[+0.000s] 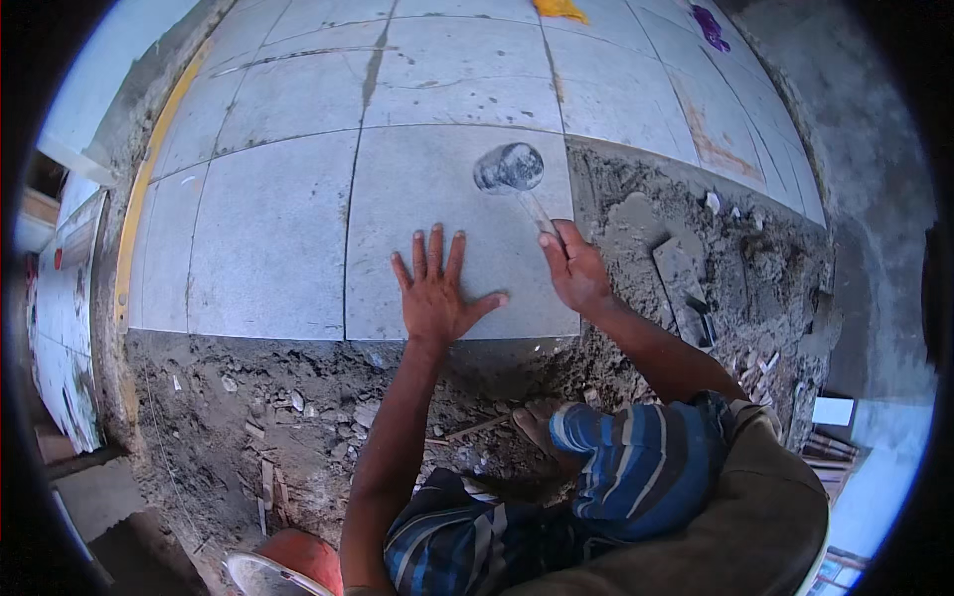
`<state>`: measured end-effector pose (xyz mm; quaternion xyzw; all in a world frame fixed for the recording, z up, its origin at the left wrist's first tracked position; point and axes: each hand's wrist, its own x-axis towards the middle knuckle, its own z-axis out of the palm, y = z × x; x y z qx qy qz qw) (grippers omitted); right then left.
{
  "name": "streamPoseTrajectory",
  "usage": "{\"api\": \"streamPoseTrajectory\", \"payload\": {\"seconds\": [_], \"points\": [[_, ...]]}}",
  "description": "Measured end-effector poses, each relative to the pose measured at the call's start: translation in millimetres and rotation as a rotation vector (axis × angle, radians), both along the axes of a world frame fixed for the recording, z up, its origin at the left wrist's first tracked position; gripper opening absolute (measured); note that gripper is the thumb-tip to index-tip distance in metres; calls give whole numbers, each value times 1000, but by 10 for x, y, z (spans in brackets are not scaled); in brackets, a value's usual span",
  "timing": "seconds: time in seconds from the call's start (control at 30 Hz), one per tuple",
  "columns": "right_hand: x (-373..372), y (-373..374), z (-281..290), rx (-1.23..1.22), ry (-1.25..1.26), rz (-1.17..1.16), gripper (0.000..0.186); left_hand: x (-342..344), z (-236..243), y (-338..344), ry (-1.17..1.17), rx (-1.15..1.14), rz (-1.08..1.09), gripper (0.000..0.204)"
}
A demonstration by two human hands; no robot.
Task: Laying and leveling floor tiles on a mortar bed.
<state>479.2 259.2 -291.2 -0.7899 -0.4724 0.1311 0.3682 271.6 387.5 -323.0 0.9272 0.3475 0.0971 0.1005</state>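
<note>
Head camera: the left hand (435, 300) lay on a pale tile (407, 179), its fingers spread apart. The right hand (578, 273) had its fingers clamped on a mallet (510, 168) by the handle; whether the mallet's head touched this tile, I could not tell. Rightward, a trowel (680, 273) lay on mortar (629, 221).

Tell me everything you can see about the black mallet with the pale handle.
The black, cylindrical mallet has a thick, rubber-looking head, heavily smeared pale grey, and a slim, pale handle that looks wooden. The person's bare right hand grips the handle, so the head points away from the body and slightly left. The head is over the square, light grey tile, near its far right corner; whether it touches the surface is unclear.
</note>
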Motion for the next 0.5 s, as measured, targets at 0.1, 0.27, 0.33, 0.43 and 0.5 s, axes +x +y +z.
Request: {"api": "streamPoseTrajectory", "payload": {"seconds": [0.1,0.27,0.33,0.43,0.5], "points": [[-69,21,49,-66,-114,90,25,3,5,-10,0,-4,-11,122],[-27,20,52,-5,-71,59,22,2,-9,-16,22,-4,-18,122],[25,-3,40,79,-72,49,23,6,-12,-4,15,21,-16,122],[93,-61,12,-176,-173,118,21,8,-8,5,69,-8,-9,122],[113,-111,7,108,4,8,19,6,2,5,44,13,2,122]]}}
